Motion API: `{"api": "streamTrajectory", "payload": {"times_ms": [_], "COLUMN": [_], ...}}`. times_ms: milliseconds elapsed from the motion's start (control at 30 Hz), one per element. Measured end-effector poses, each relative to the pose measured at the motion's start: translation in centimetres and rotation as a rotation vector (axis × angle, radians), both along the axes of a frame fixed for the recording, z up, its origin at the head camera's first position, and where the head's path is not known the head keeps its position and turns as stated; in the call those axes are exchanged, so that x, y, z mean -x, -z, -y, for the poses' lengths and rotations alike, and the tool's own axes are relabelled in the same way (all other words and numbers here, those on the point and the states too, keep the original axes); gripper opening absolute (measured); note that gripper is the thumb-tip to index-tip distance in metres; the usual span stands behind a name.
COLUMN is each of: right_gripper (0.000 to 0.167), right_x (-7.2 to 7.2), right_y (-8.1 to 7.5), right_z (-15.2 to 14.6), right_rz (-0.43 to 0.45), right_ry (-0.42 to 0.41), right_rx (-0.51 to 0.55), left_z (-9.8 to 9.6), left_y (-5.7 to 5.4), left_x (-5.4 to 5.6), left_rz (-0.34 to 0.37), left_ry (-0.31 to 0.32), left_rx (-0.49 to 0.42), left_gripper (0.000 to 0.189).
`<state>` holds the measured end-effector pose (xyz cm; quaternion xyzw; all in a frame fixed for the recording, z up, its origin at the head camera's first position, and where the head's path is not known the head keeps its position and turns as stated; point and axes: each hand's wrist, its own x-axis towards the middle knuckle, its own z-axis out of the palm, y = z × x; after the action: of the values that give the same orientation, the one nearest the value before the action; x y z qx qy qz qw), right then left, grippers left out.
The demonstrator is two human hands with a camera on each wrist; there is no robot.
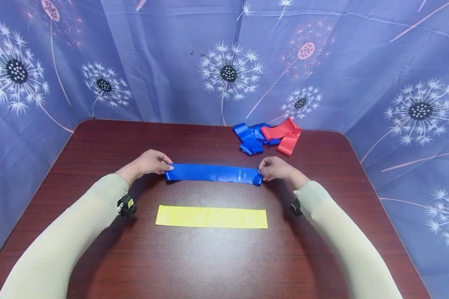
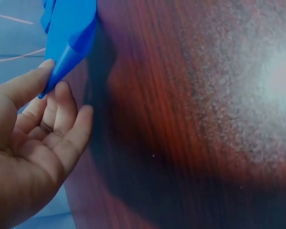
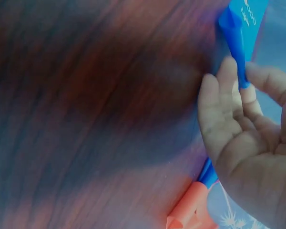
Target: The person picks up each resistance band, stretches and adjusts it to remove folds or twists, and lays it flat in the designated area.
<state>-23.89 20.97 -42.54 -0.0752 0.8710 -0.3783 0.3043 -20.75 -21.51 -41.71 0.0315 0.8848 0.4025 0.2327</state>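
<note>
A blue resistance band (image 1: pixel 213 173), printed "Light" near its right end, stretches flat between both hands above the table. My left hand (image 1: pixel 153 162) pinches its left end between thumb and fingers; in the left wrist view that blue end (image 2: pixel 69 52) is folded to a point at the thumb. At the other end my right hand (image 1: pixel 277 169) pinches a corner, and the right wrist view shows the band (image 3: pixel 234 38) curling in there. Nearer the front, a yellow resistance band (image 1: pixel 211 217) lies flat and roughly parallel to the blue one.
Toward the back right of the dark wooden table (image 1: pixel 194 265) lie a crumpled blue band (image 1: pixel 248 139) and a red band (image 1: pixel 289 139), overlapping. A blue curtain (image 1: pixel 164 62) with dandelion prints hangs behind and beside the table.
</note>
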Motion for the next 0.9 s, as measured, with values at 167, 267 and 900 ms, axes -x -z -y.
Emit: {"api": "streamTrajectory", "payload": {"times_ms": [167, 267, 900], "right_gripper": [0.019, 0.020, 0.024], "right_x": [-0.3, -0.4, -1.3], "right_y": [0.2, 0.1, 0.8], "right_z": [0.5, 0.7, 1.4], "right_rz": [-0.048, -0.065, -0.113], "right_ry": [0.033, 0.043, 0.196], "right_rx": [-0.063, -0.067, -0.076], "left_z": [-0.4, -0.4, 0.6], "left_y": [0.3, 0.4, 0.6], "left_x": [0.0, 0.0, -0.3], "left_rz": [-0.017, -0.011, 0.127], "left_ry": [0.006, 0.012, 0.001], "left_rx": [0.065, 0.080, -0.055], "left_gripper": [0.036, 0.035, 0.048]}}
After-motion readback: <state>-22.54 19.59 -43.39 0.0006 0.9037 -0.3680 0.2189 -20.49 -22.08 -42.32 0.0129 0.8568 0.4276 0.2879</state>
